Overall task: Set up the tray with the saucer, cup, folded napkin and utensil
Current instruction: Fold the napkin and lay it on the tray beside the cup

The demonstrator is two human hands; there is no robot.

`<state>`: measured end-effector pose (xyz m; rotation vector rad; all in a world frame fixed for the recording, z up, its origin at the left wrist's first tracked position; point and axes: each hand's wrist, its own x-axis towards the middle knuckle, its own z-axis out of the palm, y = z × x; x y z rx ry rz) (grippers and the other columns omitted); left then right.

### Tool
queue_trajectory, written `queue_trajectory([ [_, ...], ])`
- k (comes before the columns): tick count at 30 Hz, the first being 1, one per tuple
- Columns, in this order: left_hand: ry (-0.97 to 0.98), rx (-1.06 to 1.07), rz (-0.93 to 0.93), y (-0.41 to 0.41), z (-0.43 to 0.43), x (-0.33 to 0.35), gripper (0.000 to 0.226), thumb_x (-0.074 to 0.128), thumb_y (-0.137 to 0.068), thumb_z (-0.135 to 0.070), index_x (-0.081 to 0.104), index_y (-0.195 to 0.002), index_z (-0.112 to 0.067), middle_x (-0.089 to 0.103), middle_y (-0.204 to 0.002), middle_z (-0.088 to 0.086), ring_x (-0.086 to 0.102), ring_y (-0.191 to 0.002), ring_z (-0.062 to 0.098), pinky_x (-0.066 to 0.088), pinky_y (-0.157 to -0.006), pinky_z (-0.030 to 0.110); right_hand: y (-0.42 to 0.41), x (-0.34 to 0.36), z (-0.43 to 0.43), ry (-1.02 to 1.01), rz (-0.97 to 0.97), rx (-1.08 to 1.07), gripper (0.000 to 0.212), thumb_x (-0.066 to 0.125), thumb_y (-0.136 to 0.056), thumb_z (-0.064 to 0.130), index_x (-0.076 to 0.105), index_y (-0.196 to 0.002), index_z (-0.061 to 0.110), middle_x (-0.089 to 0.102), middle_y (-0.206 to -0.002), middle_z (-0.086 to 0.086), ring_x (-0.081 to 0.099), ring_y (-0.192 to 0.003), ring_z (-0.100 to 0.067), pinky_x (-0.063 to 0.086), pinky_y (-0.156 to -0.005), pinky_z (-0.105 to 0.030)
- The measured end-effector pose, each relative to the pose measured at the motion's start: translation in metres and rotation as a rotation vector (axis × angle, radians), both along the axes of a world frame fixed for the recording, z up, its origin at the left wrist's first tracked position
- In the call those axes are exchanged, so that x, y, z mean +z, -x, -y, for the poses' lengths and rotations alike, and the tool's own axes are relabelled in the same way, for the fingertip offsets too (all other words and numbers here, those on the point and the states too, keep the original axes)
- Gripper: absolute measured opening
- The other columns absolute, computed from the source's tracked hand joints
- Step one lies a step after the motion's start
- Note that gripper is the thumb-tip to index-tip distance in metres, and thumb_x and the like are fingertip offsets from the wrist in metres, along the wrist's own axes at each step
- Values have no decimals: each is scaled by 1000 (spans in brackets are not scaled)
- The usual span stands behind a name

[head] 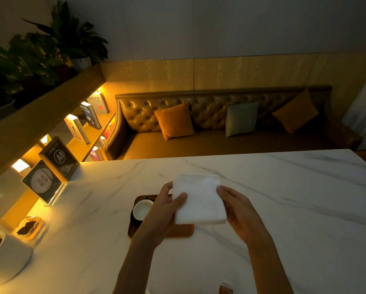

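At the far left I saw a white pot (pixel 7 254) cut off by the frame edge, its contents too dark to name, and beside it a small glass dish (pixel 29 228) holding something dark I could not identify. Behind them stood a framed sign (pixel 60 158) marked A8 and a clear display stand (pixel 42 183).

Further right on the marble surface (pixel 283 187) lay the wooden tray (pixel 183 231), mostly hidden by my hands and the cloth. On its left end sat the white cup (pixel 142 209), upright on a dark saucer (pixel 135 222) of which only a sliver showed.

My left hand (pixel 164 211) pinched the left edge of the folded napkin (pixel 199 200), thumb on top, fingers hidden beneath. The napkin was held above the tray, not resting on it. My right hand (pixel 239 211) gripped its right edge, thumb over the cloth, the other fingers out of sight behind it.

I could not find the utensil. At the bottom edge, right of my left forearm, a small brown object (pixel 226 289) was cut off and too dim to make out.
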<state>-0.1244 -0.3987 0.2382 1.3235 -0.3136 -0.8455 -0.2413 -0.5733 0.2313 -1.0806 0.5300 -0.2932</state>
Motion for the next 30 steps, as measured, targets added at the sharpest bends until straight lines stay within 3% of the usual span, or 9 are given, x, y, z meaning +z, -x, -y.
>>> queue_trajectory([
  [4, 25, 29, -25, -1, 1, -1, 37, 65, -91, -25, 54, -125, -24, 70, -117, 7, 73, -98, 23, 62, -73, 37, 3, -3, 7, 3, -21, 114, 46, 75, -74, 33, 64, -117, 21, 72, -111, -5, 70, -101, -24, 59, -72, -35],
  [10, 9, -43, -38, -5, -5, 0, 38, 63, -92, -22, 56, -128, -15, 69, -123, 9, 68, -110, 28, 60, -84, 45, 5, -6, 12, -4, -28, 106, 48, 75, -74, 24, 62, -119, 15, 74, -106, -9, 71, -97, -26, 59, -69, -31],
  [20, -35, -46, -10, -11, -14, -2, 35, 64, -92, -17, 58, -125, -10, 71, -117, 12, 68, -109, 30, 58, -90, 47, 12, -6, 21, 19, 24, 195, 46, 73, -77, 17, 61, -121, 17, 71, -112, -14, 68, -105, -29, 59, -76, -32],
  [26, -10, -62, 124, -8, -14, 1, 33, 65, -91, -15, 57, -123, -12, 74, -111, 11, 71, -103, 28, 62, -79, 39, 13, -5, 22, 109, 17, 159, 42, 74, -74, 19, 66, -115, 23, 71, -111, -12, 68, -103, -29, 59, -75, -37],
  [30, 25, -34, 298, -3, -13, 4, 26, 60, -94, -13, 61, -119, -20, 74, -111, 5, 71, -101, 23, 62, -75, 38, 13, -2, 20, 227, 103, 91, 33, 72, -76, 24, 69, -109, 26, 72, -109, -6, 70, -100, -24, 59, -71, -33],
])
